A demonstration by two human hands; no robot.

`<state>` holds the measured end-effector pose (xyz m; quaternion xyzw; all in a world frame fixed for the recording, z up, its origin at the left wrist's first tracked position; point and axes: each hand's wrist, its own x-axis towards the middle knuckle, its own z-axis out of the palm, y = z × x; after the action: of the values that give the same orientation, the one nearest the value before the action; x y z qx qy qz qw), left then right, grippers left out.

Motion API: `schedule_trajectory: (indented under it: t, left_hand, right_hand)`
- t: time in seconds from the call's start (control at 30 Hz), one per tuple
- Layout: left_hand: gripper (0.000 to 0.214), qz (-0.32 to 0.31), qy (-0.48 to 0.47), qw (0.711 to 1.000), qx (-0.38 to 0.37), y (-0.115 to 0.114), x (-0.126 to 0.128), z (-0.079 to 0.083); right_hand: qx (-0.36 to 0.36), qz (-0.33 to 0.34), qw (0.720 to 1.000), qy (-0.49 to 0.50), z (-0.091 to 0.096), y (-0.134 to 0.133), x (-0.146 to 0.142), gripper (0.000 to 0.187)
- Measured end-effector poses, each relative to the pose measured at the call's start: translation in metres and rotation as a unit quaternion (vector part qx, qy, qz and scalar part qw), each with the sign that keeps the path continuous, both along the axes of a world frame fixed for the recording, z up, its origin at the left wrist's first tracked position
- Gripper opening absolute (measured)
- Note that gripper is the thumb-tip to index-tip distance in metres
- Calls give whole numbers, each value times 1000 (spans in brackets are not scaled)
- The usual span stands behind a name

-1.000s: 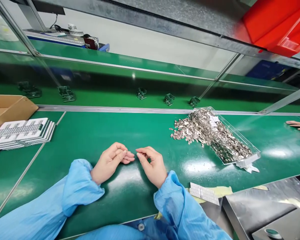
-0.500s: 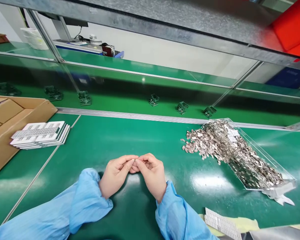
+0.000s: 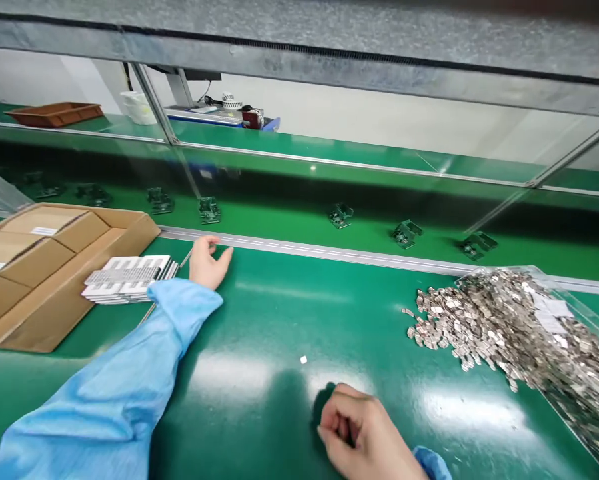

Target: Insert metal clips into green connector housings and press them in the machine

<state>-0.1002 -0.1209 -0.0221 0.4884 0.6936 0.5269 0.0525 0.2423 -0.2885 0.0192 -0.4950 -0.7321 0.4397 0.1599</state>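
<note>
My left hand (image 3: 206,261) is stretched far forward, in a blue sleeve, with its fingers apart by the metal rail (image 3: 329,252) at the edge of the green belt. Just beyond it on the belt sits a small green part (image 3: 210,211). A stack of white printed cards (image 3: 127,278) lies right beside that hand on the left. My right hand (image 3: 362,437) rests near the front on the green mat with its fingers curled inward; what they hold, if anything, is hidden. A tiny pale piece (image 3: 304,360) lies on the mat ahead of it.
A heap of small shiny metal pieces (image 3: 484,320) spills from a clear tray (image 3: 574,303) at right. An open cardboard box (image 3: 54,267) stands at left. Several green parts (image 3: 406,233) ride the belt behind the rail. A brown tray (image 3: 54,113) sits on the far shelf.
My hands were pinched together at the middle. Now the left has reached forward to the rail and the right has drawn back toward me. The view has shifted left and up.
</note>
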Motion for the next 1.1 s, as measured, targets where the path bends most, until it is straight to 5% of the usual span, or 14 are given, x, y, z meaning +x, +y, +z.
schedule_trajectory:
  t: [0.27, 0.67, 0.8, 1.1]
  left_hand:
    - [94, 118, 19, 991, -55, 63, -41, 7]
    - [110, 205, -17, 961, -183, 114, -47, 21]
    - [103, 180, -25, 961, -208, 112, -46, 29]
    - [78, 48, 20, 992, -114, 66, -27, 27]
  right_hand:
    - [-3, 226, 956, -187, -5, -15, -84, 10]
    - [74, 180, 958, -211, -16, -17, -131, 12]
    - [117, 115, 968, -191, -13, -14, -135, 11]
    - [193, 43, 963, -186, -9, 34, -160, 14]
